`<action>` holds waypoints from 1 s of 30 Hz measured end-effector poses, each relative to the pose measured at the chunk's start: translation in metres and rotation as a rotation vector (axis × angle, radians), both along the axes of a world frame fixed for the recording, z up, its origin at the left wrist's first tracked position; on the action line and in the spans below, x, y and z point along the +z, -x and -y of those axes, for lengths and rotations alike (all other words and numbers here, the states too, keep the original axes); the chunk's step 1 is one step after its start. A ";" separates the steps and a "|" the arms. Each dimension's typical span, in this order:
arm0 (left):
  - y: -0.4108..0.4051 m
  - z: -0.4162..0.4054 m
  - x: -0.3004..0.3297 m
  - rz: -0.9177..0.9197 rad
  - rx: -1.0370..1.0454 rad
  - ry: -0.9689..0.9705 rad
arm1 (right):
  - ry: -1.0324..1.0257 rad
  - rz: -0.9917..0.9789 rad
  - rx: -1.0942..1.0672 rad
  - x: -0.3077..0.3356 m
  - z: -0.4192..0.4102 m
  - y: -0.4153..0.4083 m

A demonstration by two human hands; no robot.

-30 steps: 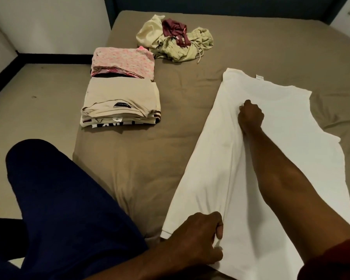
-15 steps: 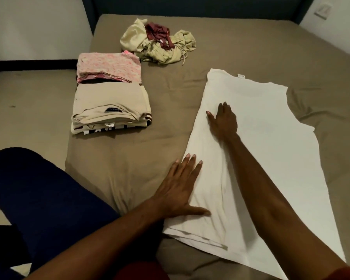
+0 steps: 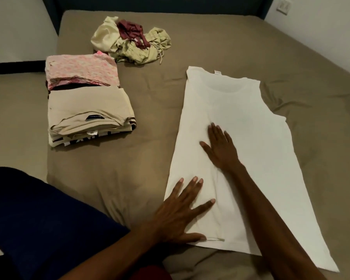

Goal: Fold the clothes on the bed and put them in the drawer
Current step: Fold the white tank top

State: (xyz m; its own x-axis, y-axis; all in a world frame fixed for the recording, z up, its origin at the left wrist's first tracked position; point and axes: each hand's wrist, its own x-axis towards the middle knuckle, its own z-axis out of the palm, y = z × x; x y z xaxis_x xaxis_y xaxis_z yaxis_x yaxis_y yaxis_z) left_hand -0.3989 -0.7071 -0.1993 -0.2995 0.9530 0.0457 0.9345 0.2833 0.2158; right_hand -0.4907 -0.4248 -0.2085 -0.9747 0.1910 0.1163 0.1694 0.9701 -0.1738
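Since a second ago both hands have let go of the folded edge: the left hand (image 3: 178,215) and right hand (image 3: 220,148) now lie flat, fingers straight, grasping nothing, on the white shirt (image 3: 251,158) spread on the bed (image 3: 150,138). Smooth outward before folding the right side. No drawer is in view.

Dim, warm indoor light, soft shadows, slight blur throughout, wide-angle bending toward the edges.

Both hands, left hand (image 3: 178,215) at 6 o'clock and right hand (image 3: 220,150) centre, pressed flat on a white cotton T-shirt (image 3: 251,158) spread across the taupe-sheeted bed (image 3: 210,43); folded clothes stack (image 3: 89,114) at 9 o'clock.
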 end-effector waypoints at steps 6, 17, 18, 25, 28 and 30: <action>0.003 -0.003 -0.007 -0.107 -0.261 0.042 | 0.016 -0.016 -0.203 0.015 0.013 -0.077; -0.002 0.010 -0.003 0.143 -0.244 -0.296 | -0.025 0.071 -0.053 0.001 0.074 -0.162; 0.005 0.008 -0.008 0.087 -0.121 -0.394 | -0.051 0.055 -0.066 0.003 0.077 -0.163; 0.053 0.005 -0.007 0.011 0.244 0.073 | 0.104 0.033 -0.069 0.020 0.090 -0.090; 0.044 0.015 -0.009 0.021 0.241 0.119 | 0.096 0.070 -0.064 0.007 0.072 -0.043; 0.042 0.017 -0.009 0.027 0.252 0.087 | 0.119 0.089 -0.103 0.006 0.053 -0.013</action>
State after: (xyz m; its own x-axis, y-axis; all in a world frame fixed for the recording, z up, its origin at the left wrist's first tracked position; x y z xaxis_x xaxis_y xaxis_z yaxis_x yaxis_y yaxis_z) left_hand -0.4413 -0.7245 -0.2085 -0.5280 0.8481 -0.0445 0.8263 0.5251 0.2039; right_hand -0.4776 -0.4783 -0.2023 -0.9548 0.2972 0.0009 0.2863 0.9203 -0.2666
